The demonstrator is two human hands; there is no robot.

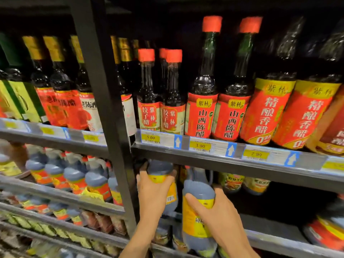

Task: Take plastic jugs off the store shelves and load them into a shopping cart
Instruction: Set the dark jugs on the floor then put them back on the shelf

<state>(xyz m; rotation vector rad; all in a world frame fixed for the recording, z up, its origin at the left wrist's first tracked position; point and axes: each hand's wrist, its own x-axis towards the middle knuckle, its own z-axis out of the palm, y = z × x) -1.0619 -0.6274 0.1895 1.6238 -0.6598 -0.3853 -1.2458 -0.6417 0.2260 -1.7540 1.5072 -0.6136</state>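
Observation:
Two dark plastic jugs with yellow labels stand on the middle shelf, under the shelf rail (223, 157) with price tags. My left hand (154, 192) grips the left jug (162, 171) around its body, fingers curled over the shoulder. My right hand (214, 211) grips the right jug (197, 220) around its upper body, thumb across the front; its red cap and handle show above. No shopping cart is in view.
A black upright post (111, 127) divides the shelving just left of my left hand. Tall dark vinegar bottles (202, 108) with red labels fill the shelf above. More red-capped jugs (93, 179) line the left bay. Two yellow-labelled bottles (242, 182) stand deeper right of the jugs.

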